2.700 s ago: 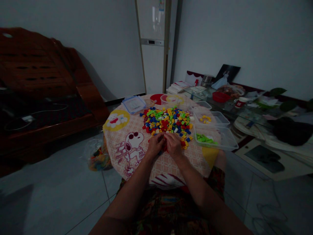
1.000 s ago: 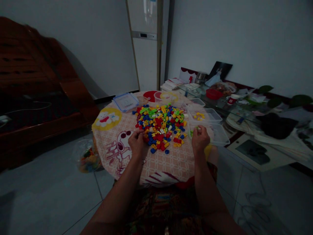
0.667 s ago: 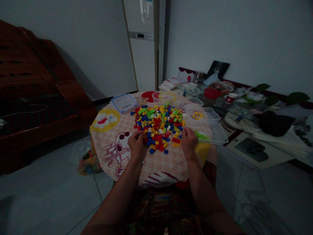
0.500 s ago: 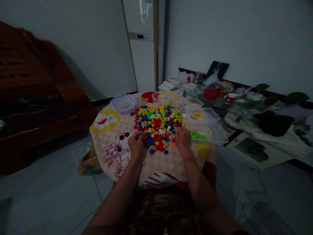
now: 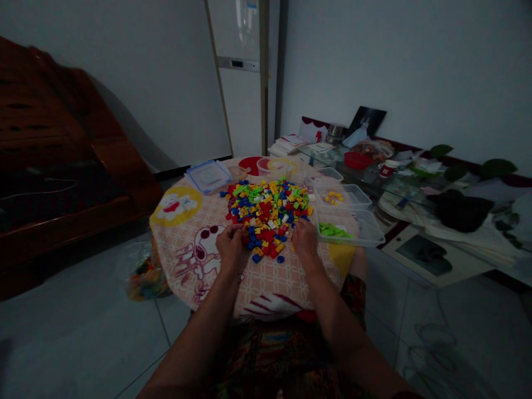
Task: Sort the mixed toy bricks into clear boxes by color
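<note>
A heap of small plastic building bricks [image 5: 270, 213] in red, blue, yellow, green and white lies on a round table covered with a patterned cloth [image 5: 274, 282]. At the heap's near left edge is my left hand [image 5: 230, 244], its fingers bent and pressed together; what they hold, if anything, is too small to see. My right hand [image 5: 305, 241] rests by the near right edge with curled fingers, their tips partly hidden. Just right of it stands a clear plastic box [image 5: 368, 228] with green bricks [image 5: 332, 230]. Behind that, another clear box [image 5: 356, 195] holds a few yellow bricks [image 5: 333, 198].
A blue-rimmed clear lid [image 5: 208, 176] lies at the table's far left. A third clear box [image 5: 330, 174] stands at the far right. Beyond is a cluttered glass side table with a red bowl [image 5: 358, 160]. A bag of colourful pieces [image 5: 147, 280] sits on the floor, left.
My right hand has shifted slightly left and toward me, away from the green-brick box. My left hand stays at the heap's left edge. The whole view has shifted a little.
</note>
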### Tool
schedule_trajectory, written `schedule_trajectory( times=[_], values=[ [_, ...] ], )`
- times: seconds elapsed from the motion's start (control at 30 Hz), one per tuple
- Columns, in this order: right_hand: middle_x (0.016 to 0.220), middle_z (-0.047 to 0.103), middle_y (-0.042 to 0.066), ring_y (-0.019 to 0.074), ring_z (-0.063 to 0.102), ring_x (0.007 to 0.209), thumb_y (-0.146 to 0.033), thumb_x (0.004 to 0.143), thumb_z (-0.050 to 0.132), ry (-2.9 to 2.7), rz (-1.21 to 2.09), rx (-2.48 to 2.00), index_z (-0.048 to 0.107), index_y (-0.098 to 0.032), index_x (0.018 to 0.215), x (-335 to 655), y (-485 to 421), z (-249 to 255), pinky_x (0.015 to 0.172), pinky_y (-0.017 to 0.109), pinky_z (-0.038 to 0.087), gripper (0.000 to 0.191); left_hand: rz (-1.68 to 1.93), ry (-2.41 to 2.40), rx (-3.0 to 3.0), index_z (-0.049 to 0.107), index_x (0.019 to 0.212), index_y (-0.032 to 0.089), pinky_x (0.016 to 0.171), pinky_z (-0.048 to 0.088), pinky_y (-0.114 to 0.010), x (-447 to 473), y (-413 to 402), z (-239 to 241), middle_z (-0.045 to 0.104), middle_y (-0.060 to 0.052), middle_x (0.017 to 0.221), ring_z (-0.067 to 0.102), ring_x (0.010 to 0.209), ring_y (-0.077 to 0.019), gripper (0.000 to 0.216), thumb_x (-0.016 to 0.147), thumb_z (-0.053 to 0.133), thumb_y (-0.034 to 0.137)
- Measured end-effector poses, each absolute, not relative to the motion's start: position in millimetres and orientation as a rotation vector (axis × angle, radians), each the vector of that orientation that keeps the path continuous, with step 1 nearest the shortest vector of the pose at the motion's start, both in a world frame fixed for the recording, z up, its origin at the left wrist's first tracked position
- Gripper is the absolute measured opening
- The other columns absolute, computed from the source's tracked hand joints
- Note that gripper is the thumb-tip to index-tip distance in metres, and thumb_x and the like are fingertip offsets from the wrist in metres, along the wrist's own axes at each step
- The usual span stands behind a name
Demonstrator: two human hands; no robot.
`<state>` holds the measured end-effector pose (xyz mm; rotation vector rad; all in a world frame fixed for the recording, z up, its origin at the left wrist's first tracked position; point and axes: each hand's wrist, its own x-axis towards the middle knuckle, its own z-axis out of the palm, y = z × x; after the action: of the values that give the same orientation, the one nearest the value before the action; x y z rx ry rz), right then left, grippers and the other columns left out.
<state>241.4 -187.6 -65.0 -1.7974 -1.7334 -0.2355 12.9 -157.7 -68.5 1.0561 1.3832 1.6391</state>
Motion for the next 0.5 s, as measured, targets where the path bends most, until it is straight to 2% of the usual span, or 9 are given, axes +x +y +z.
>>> schedule_trajectory(
  times=[0.2,0.33,0.5],
  values=[
    [0.127,0.071,0.018,0.0281,0.063,0.119,-0.014,0.096,0.046,-1.614,-0.198,-1.648,0.075,-0.014,0.115,240,-193,-68,0.111,0.044,0.046,0.034,1.634,1.351,0.988,0.075,0.083,0.017,0.062,0.049,-0.026,16,-163,-59,0.072,-0.003,0.075,0.064,0.067,-0.0163,0.025,0.065,0.062,0.027],
    [0.129,0.071,0.019,0.029,0.062,0.123,-0.015,0.095,0.045,-1.482,-0.215,-1.602,0.074,-0.014,0.121,246,-192,-65,0.114,0.05,0.046,0.039,1.611,1.397,1.027,0.076,0.083,0.017,0.064,0.049,-0.026,14,-162,-60,0.073,-0.003,0.076,0.065,0.069,-0.0172,0.024,0.065,0.062,0.026],
    [0.13,0.071,0.021,0.0298,0.062,0.125,-0.019,0.095,0.046,-1.333,-0.32,-1.633,0.073,-0.011,0.124,273,-197,-54,0.113,0.05,0.047,0.04,1.619,1.407,1.019,0.075,0.08,0.017,0.065,0.05,-0.027,16,-165,-55,0.072,-0.003,0.075,0.066,0.07,-0.0179,0.022,0.065,0.06,0.024]
  ],
)
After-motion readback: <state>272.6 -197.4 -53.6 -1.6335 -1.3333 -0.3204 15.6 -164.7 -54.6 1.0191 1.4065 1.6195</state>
